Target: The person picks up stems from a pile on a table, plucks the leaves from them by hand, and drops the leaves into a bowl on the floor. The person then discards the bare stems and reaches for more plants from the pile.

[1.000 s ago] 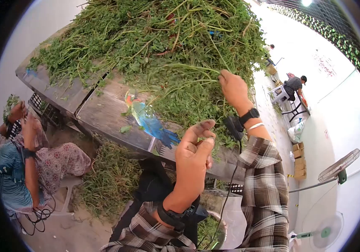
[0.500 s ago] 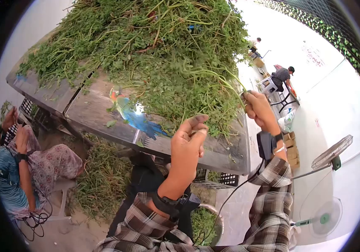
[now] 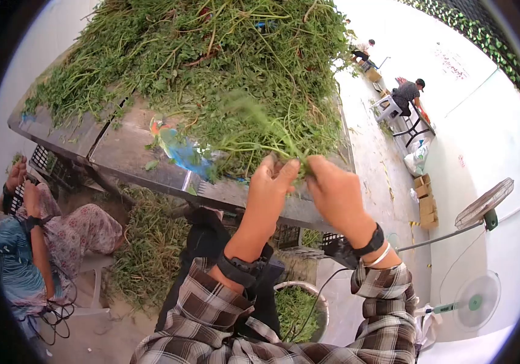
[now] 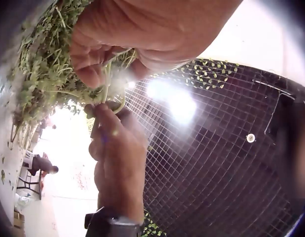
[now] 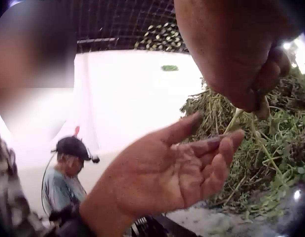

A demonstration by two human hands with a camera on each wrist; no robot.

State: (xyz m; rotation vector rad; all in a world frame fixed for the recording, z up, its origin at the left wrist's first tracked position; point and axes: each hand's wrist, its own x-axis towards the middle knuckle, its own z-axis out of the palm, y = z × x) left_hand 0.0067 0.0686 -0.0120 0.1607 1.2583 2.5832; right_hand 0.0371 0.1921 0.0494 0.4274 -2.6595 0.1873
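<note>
My right hand (image 3: pixel 337 193) pinches a few leafy green stems (image 3: pixel 281 136) above the near edge of the table. Their leafy tops are blurred and point away over the heap of greens (image 3: pixel 211 79). Close beside it is my left hand (image 3: pixel 266 193), fingertips right at the stems. The right wrist view shows the left palm turned up, with the thumb apart from loosely bent fingers. In the left wrist view, the stems (image 4: pixel 107 84) pass through the gap between left thumb and fingers, while the right fingertips hold their lower ends.
The wooden table (image 3: pixel 129 148) has a painted parrot (image 3: pixel 178 145) on its top. Below lie a pile of stems (image 3: pixel 148 255) and a tub of greens (image 3: pixel 296 309). A seated person (image 3: pixel 29 242) is at left; a fan (image 3: pixel 472 301) and boxes (image 3: pixel 425 203) stand at right.
My right hand reached into the heap, drew stems out to the right, then brought them in to my left hand. The left hand stayed near the table edge.
</note>
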